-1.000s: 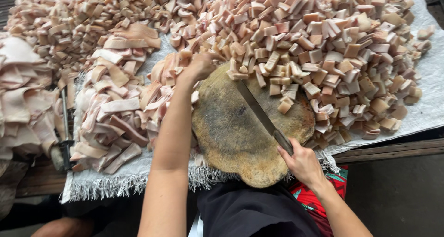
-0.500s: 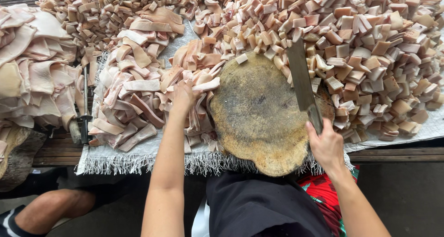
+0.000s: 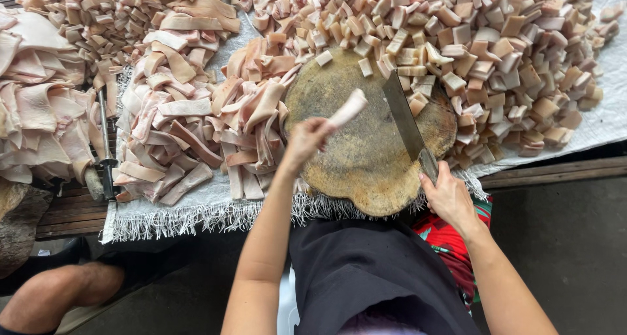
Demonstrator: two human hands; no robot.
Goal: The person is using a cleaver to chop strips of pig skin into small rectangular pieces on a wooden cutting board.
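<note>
The left hand (image 3: 305, 138) has its fingers clamped on one end of a pale strip of pork skin (image 3: 347, 108), lifted clear over the round wooden chopping block (image 3: 366, 145). Half a second ago that hand was down among the pile of long strips (image 3: 196, 123) just left of the block with nothing raised — so a fresh strip has just been picked and brought over the cutting surface. The strip's long axis runs diagonally, its free end pointing up and right toward the cleaver (image 3: 406, 123). The right hand (image 3: 449, 198) is closed around the cleaver's handle at the block's near right edge, blade resting flat-on along the wood, tip aimed toward the heap of cut squares (image 3: 496, 54) beyond — a white cloth (image 3: 607, 123) lies under everything
</note>
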